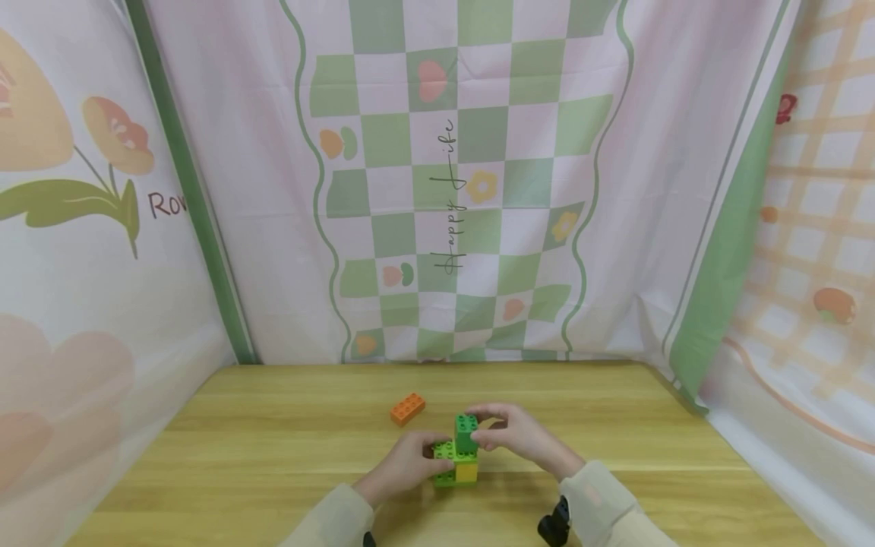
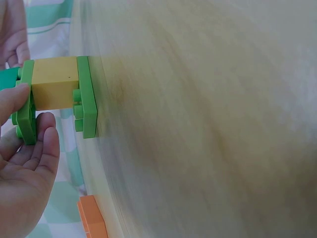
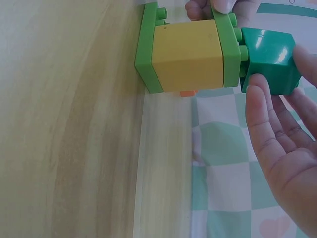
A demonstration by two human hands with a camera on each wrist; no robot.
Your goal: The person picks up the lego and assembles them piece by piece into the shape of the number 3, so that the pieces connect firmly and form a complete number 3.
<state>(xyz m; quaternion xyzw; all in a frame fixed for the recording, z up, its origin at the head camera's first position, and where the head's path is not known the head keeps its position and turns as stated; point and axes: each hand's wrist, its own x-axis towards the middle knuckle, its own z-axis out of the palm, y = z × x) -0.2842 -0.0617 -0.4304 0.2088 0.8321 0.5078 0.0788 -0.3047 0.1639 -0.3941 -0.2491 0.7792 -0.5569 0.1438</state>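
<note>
The green block [image 1: 466, 434] is pinched by the right grip [image 1: 525, 438] at the top of the stack [image 1: 467, 472] on the tabletop [image 1: 273, 456]. The stack's upper plate [image 3: 230, 62] is held by the left grip [image 1: 403, 465].

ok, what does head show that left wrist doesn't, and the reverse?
Head only: the "Happy Life" lettering on the backdrop and both pale sleeves.

Left wrist only: fingertips of the left hand below the upper lime plate, in the gap above the lower lime plate.

Both: the two plates, yellow block, dark green brick, orange brick, left hand and right hand.
</note>
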